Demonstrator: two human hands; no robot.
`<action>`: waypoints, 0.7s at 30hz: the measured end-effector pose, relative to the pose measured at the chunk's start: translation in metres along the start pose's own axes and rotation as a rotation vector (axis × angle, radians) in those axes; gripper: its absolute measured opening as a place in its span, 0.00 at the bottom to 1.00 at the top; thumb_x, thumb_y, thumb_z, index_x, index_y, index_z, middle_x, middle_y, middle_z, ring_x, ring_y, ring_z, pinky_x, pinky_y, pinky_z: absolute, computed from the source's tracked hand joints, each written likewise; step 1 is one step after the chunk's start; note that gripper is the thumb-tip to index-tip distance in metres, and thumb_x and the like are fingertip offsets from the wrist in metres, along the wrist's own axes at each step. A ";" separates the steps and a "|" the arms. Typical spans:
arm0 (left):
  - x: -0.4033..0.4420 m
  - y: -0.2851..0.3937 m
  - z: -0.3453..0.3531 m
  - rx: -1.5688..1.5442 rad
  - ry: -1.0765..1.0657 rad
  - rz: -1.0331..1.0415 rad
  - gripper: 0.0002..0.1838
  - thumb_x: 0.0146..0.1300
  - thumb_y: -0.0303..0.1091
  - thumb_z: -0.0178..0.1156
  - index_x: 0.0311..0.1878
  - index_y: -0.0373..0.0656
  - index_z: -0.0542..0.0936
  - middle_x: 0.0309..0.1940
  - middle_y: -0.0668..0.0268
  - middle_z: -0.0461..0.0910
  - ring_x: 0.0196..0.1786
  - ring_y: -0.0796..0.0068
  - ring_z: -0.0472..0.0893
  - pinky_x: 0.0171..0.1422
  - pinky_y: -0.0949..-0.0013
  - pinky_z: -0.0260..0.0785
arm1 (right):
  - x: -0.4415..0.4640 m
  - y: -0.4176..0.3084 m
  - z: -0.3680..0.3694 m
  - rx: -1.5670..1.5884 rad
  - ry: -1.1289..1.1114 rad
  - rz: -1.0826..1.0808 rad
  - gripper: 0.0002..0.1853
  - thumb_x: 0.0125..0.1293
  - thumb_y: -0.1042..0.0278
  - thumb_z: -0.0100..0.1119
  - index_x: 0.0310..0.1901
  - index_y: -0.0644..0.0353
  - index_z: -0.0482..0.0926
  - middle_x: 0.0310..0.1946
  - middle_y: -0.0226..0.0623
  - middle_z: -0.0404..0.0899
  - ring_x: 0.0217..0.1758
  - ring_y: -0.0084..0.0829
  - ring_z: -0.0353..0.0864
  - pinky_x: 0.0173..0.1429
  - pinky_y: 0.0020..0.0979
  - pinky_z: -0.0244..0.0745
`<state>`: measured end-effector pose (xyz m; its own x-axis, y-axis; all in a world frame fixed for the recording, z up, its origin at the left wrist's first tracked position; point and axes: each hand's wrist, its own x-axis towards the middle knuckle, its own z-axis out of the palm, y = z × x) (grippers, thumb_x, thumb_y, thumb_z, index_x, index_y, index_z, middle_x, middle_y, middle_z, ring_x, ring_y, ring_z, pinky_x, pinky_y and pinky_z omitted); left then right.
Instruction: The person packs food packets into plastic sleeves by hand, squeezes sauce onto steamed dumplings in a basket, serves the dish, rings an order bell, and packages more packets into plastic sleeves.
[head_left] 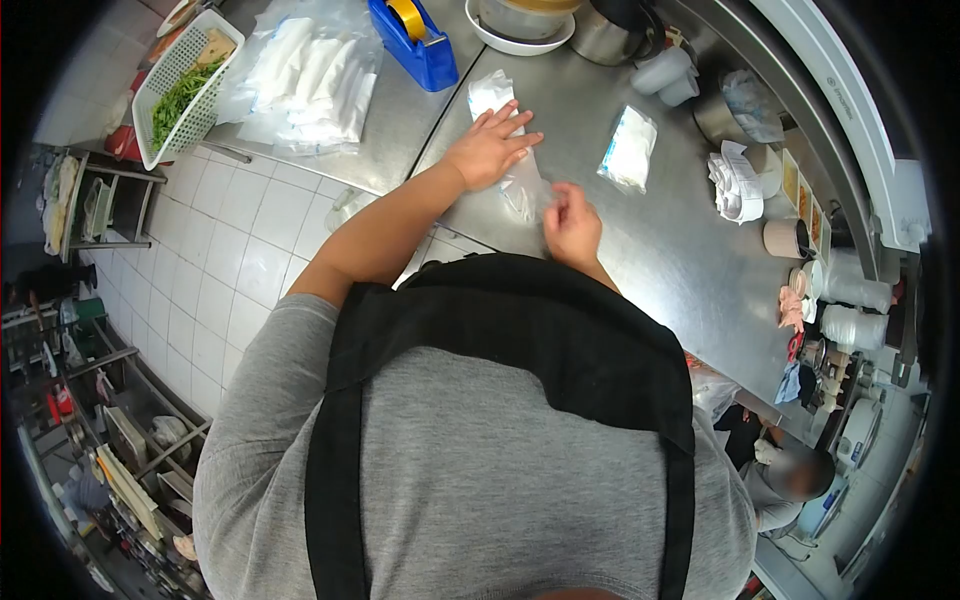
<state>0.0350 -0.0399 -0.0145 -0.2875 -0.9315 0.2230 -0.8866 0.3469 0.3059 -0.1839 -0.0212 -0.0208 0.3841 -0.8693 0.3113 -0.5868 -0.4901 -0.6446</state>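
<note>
A white packet in clear plastic (492,92) lies lengthwise on the steel table. My left hand (493,146) rests across its middle, palm down, fingers spread. Close to the packet's near end is my right hand (573,222), its fingers curled together at the edge of the loose clear plastic (520,195). Whatever lies between those fingers is too small to make out. A second wrapped white packet (629,150) lies to the right. More such packets (310,80) are piled in clear bags at the left, beside a blue tape dispenser (428,62) with yellow tape.
A white basket with green vegetables (152,152) stands at the far left. Bowls, a metal jug (608,32) and a stack of folded papers (736,182) line the back and right of the steel table (670,260). Another person (785,490) is at the lower right.
</note>
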 end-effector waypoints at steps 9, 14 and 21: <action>0.000 -0.002 0.002 -0.008 0.008 -0.001 0.21 0.73 0.43 0.44 0.67 0.59 0.69 0.73 0.62 0.56 0.78 0.57 0.45 0.78 0.48 0.42 | -0.015 -0.014 -0.021 0.043 0.202 -0.172 0.17 0.48 0.72 0.63 0.43 0.56 0.77 0.31 0.35 0.77 0.33 0.38 0.76 0.37 0.36 0.72; 0.001 -0.003 0.005 -0.001 0.014 0.008 0.21 0.72 0.44 0.44 0.67 0.60 0.69 0.74 0.62 0.55 0.78 0.57 0.45 0.78 0.48 0.42 | -0.002 0.006 -0.011 -0.053 0.095 -0.373 0.10 0.46 0.78 0.63 0.33 0.57 0.78 0.27 0.35 0.76 0.33 0.38 0.75 0.37 0.36 0.72; -0.004 0.002 -0.002 0.036 -0.007 0.040 0.24 0.70 0.49 0.47 0.68 0.63 0.68 0.75 0.64 0.53 0.78 0.58 0.43 0.78 0.48 0.39 | -0.027 0.003 -0.049 0.136 -0.092 -0.355 0.09 0.50 0.81 0.60 0.33 0.59 0.78 0.32 0.38 0.78 0.36 0.40 0.76 0.41 0.37 0.72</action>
<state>0.0348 -0.0353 -0.0126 -0.3255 -0.9176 0.2282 -0.8866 0.3801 0.2636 -0.2317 -0.0023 0.0030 0.6121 -0.6346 0.4718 -0.3087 -0.7411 -0.5963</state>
